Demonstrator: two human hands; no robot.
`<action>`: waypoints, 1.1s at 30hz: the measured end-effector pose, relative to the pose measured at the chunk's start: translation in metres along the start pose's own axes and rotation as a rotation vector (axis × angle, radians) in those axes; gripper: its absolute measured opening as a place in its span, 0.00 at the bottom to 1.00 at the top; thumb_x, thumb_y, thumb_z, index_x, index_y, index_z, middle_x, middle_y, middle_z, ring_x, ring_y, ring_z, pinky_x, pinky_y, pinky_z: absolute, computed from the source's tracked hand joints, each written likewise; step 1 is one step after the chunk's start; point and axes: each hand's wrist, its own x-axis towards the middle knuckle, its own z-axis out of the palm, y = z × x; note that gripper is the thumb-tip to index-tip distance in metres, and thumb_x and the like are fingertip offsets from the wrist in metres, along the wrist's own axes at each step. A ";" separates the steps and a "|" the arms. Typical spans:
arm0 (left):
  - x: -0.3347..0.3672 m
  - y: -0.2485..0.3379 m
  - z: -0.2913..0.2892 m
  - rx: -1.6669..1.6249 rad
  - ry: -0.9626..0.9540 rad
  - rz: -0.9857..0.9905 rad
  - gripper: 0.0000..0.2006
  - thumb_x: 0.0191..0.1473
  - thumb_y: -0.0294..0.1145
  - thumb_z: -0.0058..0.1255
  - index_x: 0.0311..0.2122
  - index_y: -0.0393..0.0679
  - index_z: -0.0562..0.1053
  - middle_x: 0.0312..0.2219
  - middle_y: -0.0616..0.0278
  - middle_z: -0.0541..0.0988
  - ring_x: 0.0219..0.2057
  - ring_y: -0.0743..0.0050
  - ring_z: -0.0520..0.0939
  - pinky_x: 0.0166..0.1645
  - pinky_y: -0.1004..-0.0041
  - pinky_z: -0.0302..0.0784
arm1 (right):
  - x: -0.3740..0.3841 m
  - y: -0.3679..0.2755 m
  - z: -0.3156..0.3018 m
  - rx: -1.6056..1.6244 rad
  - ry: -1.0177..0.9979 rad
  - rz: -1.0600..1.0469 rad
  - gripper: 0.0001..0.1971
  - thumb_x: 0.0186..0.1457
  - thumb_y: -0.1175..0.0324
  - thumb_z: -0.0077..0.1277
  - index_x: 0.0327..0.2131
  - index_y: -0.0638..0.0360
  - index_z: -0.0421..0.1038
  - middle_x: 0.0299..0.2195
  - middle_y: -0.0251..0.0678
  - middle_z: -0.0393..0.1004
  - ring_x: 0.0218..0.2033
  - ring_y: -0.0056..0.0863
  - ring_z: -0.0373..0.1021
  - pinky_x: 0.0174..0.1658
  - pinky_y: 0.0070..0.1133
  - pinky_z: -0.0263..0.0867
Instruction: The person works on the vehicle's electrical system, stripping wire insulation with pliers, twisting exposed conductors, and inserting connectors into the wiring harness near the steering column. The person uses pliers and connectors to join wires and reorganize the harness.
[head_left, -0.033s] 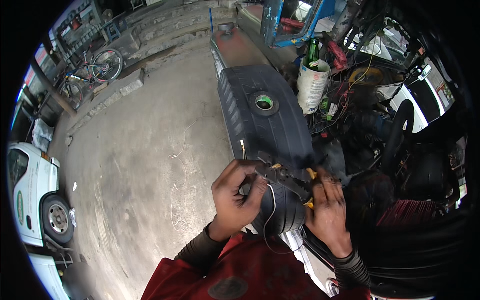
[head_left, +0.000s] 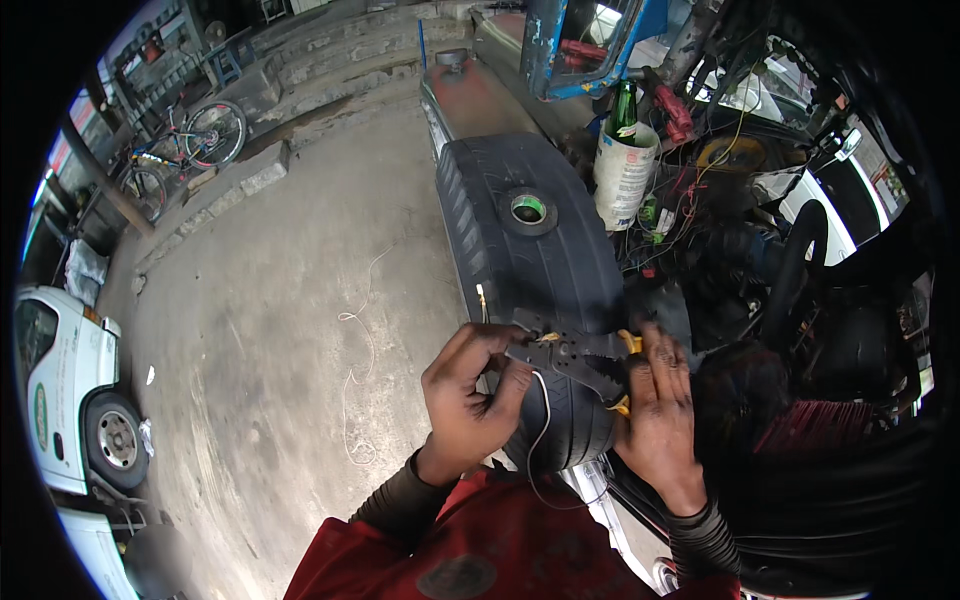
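Grey wire strippers (head_left: 570, 355) with yellow-edged handles lie over the tyre, jaws pointing left. My right hand (head_left: 660, 420) is wrapped round their handles, which stand apart. My left hand (head_left: 475, 385) is closed in a pinch at the jaw end, on a thin white wire (head_left: 546, 410). The wire hangs from there in a loop toward my red shirt. A small brass-coloured piece shows at the jaws; its exact kind is unclear. What lies between my left fingertips is partly hidden. A wire end with a pale tip (head_left: 481, 292) sticks up beside the tyre, beyond my left hand.
A black tyre (head_left: 530, 270) lies under my hands, with a tape roll (head_left: 528, 208) on it. Right of it stand a white bucket (head_left: 625, 175) holding a green bottle (head_left: 625, 105), and tangled wires (head_left: 690, 190). A loose pale wire (head_left: 350, 316) lies on the concrete floor at left.
The wire strippers have shifted very slightly to the right, and their handles look a little further apart. Both hands keep their hold.
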 end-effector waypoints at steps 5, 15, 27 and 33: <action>0.004 -0.004 -0.016 0.111 0.103 -0.065 0.04 0.61 0.22 0.57 0.39 0.33 0.78 0.31 0.62 0.78 0.26 0.82 0.77 0.30 0.80 0.73 | 0.039 0.011 -0.008 0.052 -0.057 0.099 0.29 0.46 0.77 0.56 0.55 0.67 0.68 0.66 0.55 0.59 0.67 0.56 0.56 0.70 0.44 0.47; -0.002 0.012 -0.009 0.261 0.095 0.100 0.04 0.60 0.26 0.57 0.38 0.37 0.79 0.34 0.58 0.80 0.39 0.65 0.77 0.46 0.70 0.72 | 0.234 0.072 0.033 0.138 -0.137 -0.019 0.18 0.55 0.58 0.61 0.40 0.65 0.79 0.44 0.51 0.79 0.54 0.49 0.72 0.57 0.39 0.66; 0.026 0.034 0.082 0.249 0.019 0.266 0.07 0.59 0.27 0.59 0.41 0.37 0.80 0.37 0.53 0.78 0.38 0.62 0.78 0.42 0.68 0.72 | 0.061 0.087 -0.001 1.313 0.122 0.183 0.17 0.63 0.72 0.54 0.53 0.68 0.74 0.48 0.44 0.79 0.52 0.32 0.75 0.55 0.29 0.70; 0.038 0.011 0.216 0.267 -0.366 0.338 0.19 0.51 0.18 0.58 0.51 0.38 0.75 0.46 0.53 0.78 0.41 0.61 0.80 0.45 0.68 0.78 | -0.002 0.123 0.018 1.716 0.572 0.512 0.17 0.65 0.68 0.55 0.53 0.71 0.74 0.43 0.37 0.80 0.41 0.23 0.76 0.44 0.20 0.73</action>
